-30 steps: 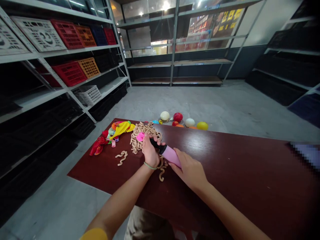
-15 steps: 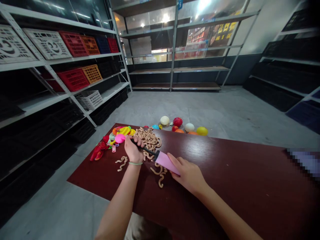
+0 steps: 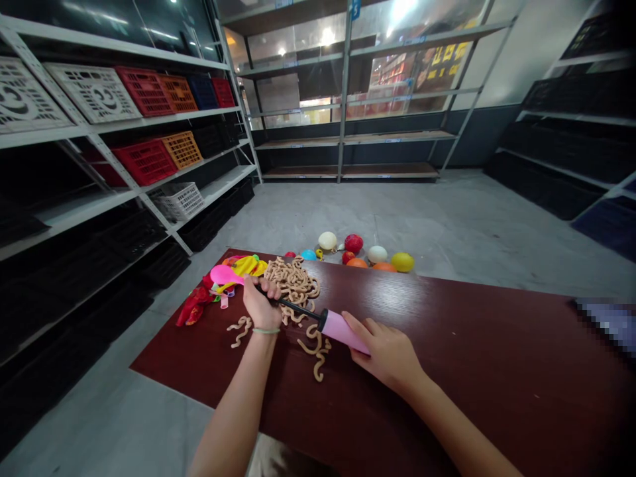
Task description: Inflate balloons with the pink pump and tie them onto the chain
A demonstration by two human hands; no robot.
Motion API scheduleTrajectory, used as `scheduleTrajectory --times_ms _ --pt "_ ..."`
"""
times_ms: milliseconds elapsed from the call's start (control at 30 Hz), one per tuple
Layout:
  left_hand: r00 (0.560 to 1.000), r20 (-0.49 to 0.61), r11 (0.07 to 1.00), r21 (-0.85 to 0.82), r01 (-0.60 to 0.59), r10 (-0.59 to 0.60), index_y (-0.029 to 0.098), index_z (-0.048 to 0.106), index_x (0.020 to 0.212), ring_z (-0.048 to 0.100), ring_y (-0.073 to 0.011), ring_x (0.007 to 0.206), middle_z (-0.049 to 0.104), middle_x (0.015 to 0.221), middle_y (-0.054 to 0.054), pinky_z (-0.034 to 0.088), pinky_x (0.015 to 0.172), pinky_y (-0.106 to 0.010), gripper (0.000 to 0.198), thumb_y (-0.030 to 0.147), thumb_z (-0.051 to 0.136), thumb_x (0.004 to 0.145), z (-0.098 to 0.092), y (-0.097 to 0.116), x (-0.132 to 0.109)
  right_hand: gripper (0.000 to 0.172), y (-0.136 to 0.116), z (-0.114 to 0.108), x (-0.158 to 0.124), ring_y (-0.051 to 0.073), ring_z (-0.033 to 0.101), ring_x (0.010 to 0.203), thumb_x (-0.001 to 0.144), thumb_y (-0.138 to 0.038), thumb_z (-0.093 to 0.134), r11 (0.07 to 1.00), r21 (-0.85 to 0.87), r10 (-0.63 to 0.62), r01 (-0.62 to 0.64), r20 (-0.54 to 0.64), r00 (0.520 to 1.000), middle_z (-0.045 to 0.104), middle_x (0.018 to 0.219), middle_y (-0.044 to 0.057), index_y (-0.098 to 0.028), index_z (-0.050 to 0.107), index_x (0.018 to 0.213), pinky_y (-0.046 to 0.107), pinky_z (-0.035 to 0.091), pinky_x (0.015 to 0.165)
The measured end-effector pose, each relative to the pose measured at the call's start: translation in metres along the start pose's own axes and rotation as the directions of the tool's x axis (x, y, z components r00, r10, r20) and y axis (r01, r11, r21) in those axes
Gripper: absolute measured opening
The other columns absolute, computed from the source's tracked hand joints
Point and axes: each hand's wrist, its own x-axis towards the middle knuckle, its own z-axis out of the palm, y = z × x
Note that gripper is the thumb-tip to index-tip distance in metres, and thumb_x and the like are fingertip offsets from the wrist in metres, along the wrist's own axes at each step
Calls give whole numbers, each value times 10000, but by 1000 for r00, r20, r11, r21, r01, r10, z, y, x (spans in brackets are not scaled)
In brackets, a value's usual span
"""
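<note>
left hand (image 3: 262,305) in a curled grip, right hand (image 3: 385,348) likewise, forearms (image 3: 233,407) bare

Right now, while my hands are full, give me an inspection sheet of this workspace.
Surface: glossy reddish-brown tabletop, overhead glare.
Things in hand: pink-and-black cylindrical hand pump, black rod exposed; bright pink, rounded balloon beside the left hand, attachment hidden.
Clutter: heap of beige, curly, worm-like pieces, several strays; limp multicoloured balloons; blurred purplish item, unidentifiable.
Hands: left hand closed around the pump's black end; right hand around its pink barrel.
Cables: nothing seen.
Surroundings: rounded, coloured, balloon-like objects beyond the table; grey floor; metal shelving with plastic crates.
</note>
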Motion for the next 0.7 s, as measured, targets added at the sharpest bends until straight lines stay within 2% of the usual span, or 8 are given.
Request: scheduleTrajectory --times_ms 167,333,500,700 --pt "995 80 995 82 55 -62 213 401 748 334 -61 384 369 539 83 270 375 -198 316 416 600 887 11 -31 -33 639 -10 2 1 173 627 737 830 -281 582 1000 -19 22 -22 -25 999 665 916 21 -281 424 1449 282 389 626" --pt "982 83 975 160 153 -167 207 436 765 392 -66 410 420 571 73 348 407 -208 340 484 596 881 14 -54 -50 610 -19 5 2 173 638 753 874 -287 542 997 -5 71 -72 -47 996 673 933 38 -245 400 1466 278 391 603" --pt "980 99 978 141 156 -171 207 442 775 411 -70 426 444 602 59 367 424 -218 347 498 596 883 12 -52 -51 607 -19 3 3 179 651 776 876 -282 545 998 23 52 -51 -37 998 674 958 36 -231 400 1463 284 413 602" --pt "951 206 973 17 231 -229 225 448 795 424 -96 459 444 604 47 380 462 -239 316 482 623 851 14 -45 -53 598 -19 1 5 172 662 777 852 -293 573 992 66 112 -108 -62 992 685 952 15 -269 433 1433 272 431 607"
